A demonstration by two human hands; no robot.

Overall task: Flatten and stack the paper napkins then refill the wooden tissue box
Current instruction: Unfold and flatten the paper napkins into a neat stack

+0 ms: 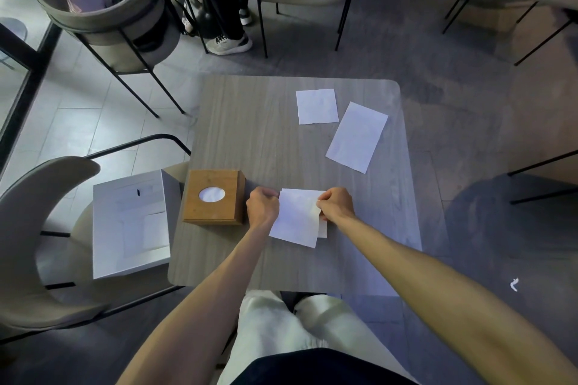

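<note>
The left hand (262,207) is curled closed, pinching the upper left edge of a white napkin (295,222). The right hand (337,203) is also closed, its fingertips gripping the napkin's upper right edge, which curls up slightly under the thumb. Between the 2 hands the napkin lies tilted on the table (250,134), its lower corner pointing toward the person. Under it, a second napkin (322,230) shows as a narrow strip at the right edge, so the 2 overlap in a loose pile.

Just left of the left hand, almost touching it, stands the box (214,197): wooden, cube-shaped, upright near the table's left edge, with an oval opening in its top through which white paper shows.

Farther out, toward the far right part of the table, 2 more napkins lie flat and well apart from the hands: a small one (316,106) nearly square, and a long one (357,137) tilted, its upper left corner near the small one's lower right corner without touching it.

Off the table to the left, a white carton (131,225) rests on a chair (37,244). Beyond the table, another person's legs and shoes (230,42) appear among more chairs.
</note>
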